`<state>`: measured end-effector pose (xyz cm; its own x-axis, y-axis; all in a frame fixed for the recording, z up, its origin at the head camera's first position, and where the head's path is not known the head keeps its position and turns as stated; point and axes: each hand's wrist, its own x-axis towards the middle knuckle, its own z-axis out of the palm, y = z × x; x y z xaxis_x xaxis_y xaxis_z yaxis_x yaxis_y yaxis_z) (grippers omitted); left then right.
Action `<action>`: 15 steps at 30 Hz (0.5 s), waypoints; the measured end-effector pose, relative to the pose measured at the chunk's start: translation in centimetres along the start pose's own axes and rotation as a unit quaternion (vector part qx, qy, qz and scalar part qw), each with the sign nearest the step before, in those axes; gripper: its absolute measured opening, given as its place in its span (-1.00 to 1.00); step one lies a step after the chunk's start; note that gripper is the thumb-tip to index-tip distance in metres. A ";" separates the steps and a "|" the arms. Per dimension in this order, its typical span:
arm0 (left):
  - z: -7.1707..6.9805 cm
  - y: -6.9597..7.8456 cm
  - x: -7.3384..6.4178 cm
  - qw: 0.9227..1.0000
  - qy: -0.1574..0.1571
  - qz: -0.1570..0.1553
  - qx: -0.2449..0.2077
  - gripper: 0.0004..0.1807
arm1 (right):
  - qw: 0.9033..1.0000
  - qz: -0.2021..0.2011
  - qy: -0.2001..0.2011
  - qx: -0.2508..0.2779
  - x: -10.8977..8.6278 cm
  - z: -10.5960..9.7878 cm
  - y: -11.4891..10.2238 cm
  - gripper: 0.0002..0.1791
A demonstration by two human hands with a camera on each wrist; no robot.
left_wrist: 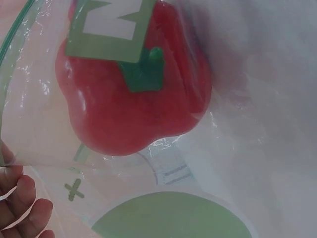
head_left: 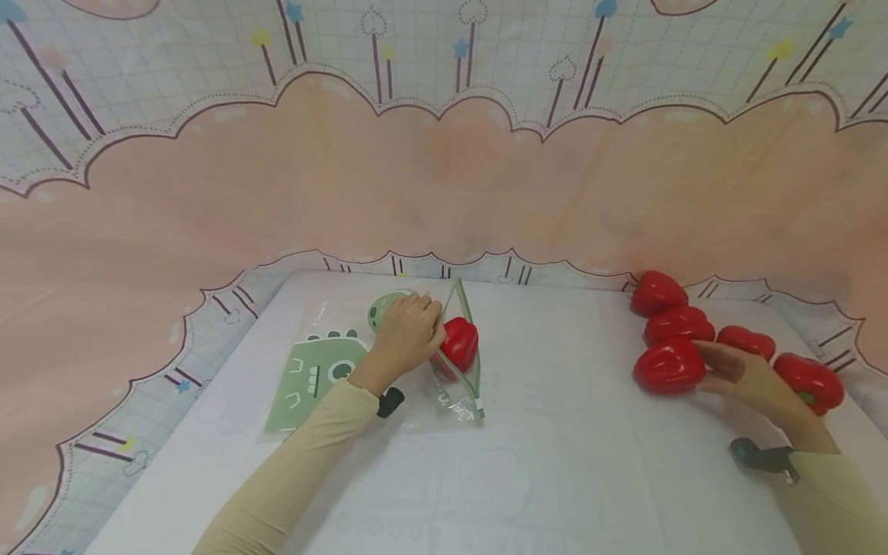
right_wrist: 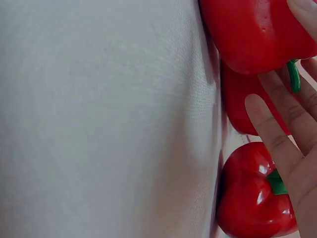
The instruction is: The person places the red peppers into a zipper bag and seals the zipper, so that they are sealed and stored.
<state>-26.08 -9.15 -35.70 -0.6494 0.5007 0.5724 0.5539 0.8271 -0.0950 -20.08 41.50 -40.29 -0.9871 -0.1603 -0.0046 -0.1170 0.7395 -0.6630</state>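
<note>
The red pepper (head_left: 667, 366) in question lies on the white table (head_left: 548, 439), just at the left of the right hand (head_left: 749, 385), which is clearly the nearer one; its long axis runs roughly from left to right, and the green stem (right_wrist: 294, 77) points to the fingers. This hand has the thumb on the pepper and the other fingers spread and nearly straight; whether there is already a firm hold, I cannot tell. Four more peppers (head_left: 808, 381) lie behind it and beside it. Well apart on the left, the left hand (head_left: 409, 331) pinches the edge of a clear zip bag (head_left: 312, 397), with one bagged pepper (head_left: 461, 343) inside, near the mouth. The bag carries a green cartoon face and a small cross, but no brand that I can read; the faint marks on the table are not legible.
</note>
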 end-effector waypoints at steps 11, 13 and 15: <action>0.0 0.0 0.0 1.000 0.005 0.002 -0.002 -0.89 | 1.000 0.002 -0.013 -0.006 0.1 0.0 -0.4 -0.09; 0.0 0.0 0.0 1.000 0.004 0.002 -0.002 -0.89 | 1.000 -0.001 -0.018 -0.004 0.2 0.0 -0.6 -0.08; 0.0 0.0 0.0 1.000 0.005 0.003 -0.002 -0.89 | 1.000 -0.007 -0.020 -0.002 0.2 0.0 -0.9 -0.08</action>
<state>-26.07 -9.15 -35.69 -0.6410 0.5022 0.5805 0.5593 0.8235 -0.0948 -20.22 40.82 -39.74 -0.9800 -0.1975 -0.0248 -0.1323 0.7396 -0.6599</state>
